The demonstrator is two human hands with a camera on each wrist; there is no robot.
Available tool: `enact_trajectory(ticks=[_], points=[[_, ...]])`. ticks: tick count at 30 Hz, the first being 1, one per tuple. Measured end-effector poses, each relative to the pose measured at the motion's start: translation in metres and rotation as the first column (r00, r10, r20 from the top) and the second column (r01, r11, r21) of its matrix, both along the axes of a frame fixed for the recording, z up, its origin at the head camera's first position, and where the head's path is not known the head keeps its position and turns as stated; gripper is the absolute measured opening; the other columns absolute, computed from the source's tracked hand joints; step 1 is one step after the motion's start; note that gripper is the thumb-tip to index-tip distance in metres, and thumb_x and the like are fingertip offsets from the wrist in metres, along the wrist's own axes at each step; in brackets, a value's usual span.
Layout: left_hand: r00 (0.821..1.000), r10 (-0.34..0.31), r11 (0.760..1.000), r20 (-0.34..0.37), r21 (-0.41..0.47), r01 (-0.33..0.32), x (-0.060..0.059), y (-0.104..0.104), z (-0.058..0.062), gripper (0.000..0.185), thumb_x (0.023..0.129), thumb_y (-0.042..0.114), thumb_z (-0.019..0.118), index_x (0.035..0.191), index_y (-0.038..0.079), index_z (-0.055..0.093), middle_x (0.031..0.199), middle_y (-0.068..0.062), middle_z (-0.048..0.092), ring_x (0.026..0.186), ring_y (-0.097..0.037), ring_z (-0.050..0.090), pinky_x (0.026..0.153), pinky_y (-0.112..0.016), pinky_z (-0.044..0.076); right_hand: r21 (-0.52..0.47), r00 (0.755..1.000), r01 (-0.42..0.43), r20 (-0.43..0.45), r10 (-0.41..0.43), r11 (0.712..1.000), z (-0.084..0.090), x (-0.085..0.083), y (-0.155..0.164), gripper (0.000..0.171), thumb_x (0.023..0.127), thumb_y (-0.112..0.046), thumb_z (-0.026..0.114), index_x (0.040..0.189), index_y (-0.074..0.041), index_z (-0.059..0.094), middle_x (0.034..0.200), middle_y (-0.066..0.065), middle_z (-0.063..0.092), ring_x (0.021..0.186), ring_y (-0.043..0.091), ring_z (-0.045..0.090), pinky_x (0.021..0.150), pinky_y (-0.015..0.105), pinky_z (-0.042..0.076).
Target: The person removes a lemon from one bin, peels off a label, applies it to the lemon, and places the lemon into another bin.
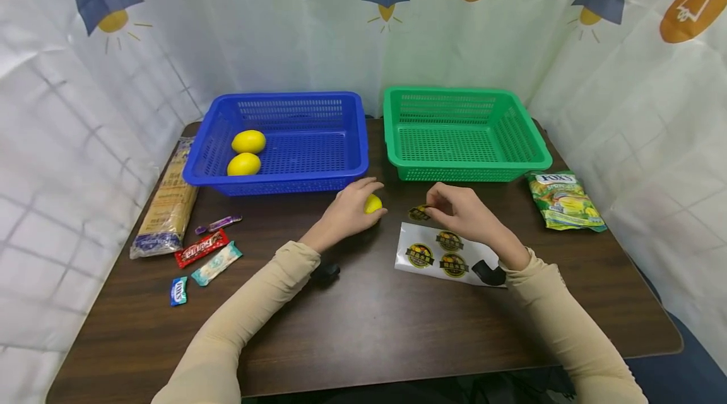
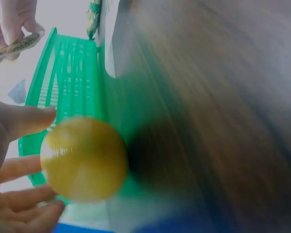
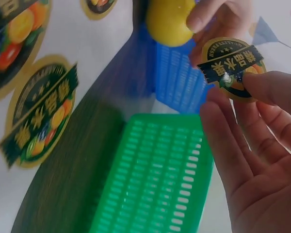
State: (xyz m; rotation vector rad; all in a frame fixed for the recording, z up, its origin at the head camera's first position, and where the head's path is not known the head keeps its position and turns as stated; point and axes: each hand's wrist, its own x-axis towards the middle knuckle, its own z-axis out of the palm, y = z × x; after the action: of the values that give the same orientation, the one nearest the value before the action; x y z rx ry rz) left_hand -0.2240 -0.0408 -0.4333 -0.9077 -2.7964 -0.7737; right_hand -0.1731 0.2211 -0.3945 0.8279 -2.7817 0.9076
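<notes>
Two hands work at the near edge of the baskets in the head view: the left hand [image 1: 346, 211] curls its fingers round a lemon [image 1: 372, 203] on the dark table [image 1: 363, 328], and the right hand [image 1: 462, 214] pinches a round fruit sticker [image 1: 419, 213] just off its fingertips, between the two hands. Behind the right palm lies a sticker sheet [image 1: 414, 262] with three stickers left on it; beyond the left knuckles stands a blue basket [image 1: 284, 184] holding two lemons [image 1: 245, 153], and beyond the right fingers a green basket [image 1: 466, 172]. A Fox's candy bag [image 1: 563, 200] sits out past the right wrist, while a noodle packet [image 1: 167, 205] and loose sweets [image 1: 204, 251] lie well off the left forearm. From the left wrist the lemon [image 2: 82, 158] is blurred but plainly cupped by the fingers [image 2: 24, 119], with the green basket [image 2: 72, 68] behind it. From the right wrist the sticker [image 3: 231, 68] is pinched at its rim between thumb and fingertips [image 3: 269, 87], close to the lemon [image 3: 169, 22]. The lemon looks firm, light and smooth, likely to roll, so a wrap round its middle suits it; the sticker looks thin, limp and tacky, best held by its edge. Nothing stands between sticker and lemon.
</notes>
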Motion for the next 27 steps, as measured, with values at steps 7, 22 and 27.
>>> enact_trajectory(ticks=[7,22,27], points=[[0.973,-0.070,0.997,0.220,-0.016,0.075,0.000,-0.023,-0.006,0.085,0.076,0.045,0.084,0.145,0.010,0.049,0.142,-0.011,0.059,0.122,-0.029,0.061,0.101,-0.046,0.052,-0.047,0.994,0.006,0.108,-0.001,0.999,0.001,-0.012,-0.020,0.012,0.092,-0.015,0.071,0.099,-0.011,0.062,0.093,0.004,0.073,0.083,0.013,0.067,0.068,0.023,0.052],[0.960,-0.105,0.961,0.260,0.274,0.031,-0.002,-0.023,-0.020,0.081,0.065,0.034,0.093,0.133,0.014,0.055,0.120,-0.006,0.064,0.099,-0.020,0.070,0.081,-0.028,0.060,-0.166,0.953,0.059,0.304,-0.006,0.984,0.019,-0.035,-0.059,0.012,0.094,-0.018,0.068,0.105,-0.013,0.068,0.101,0.008,0.070,0.086,0.021,0.067,0.076,0.034,0.058],[0.951,-0.123,0.923,0.282,0.385,0.005,0.006,-0.017,-0.017,0.082,0.066,0.032,0.093,0.136,0.014,0.053,0.126,-0.008,0.062,0.103,-0.025,0.072,0.082,-0.028,0.061,-0.184,0.943,0.040,0.332,0.024,0.982,0.024,-0.035,-0.065,0.015,0.093,-0.018,0.070,0.107,-0.013,0.071,0.098,0.009,0.069,0.086,0.024,0.068,0.074,0.034,0.058]])
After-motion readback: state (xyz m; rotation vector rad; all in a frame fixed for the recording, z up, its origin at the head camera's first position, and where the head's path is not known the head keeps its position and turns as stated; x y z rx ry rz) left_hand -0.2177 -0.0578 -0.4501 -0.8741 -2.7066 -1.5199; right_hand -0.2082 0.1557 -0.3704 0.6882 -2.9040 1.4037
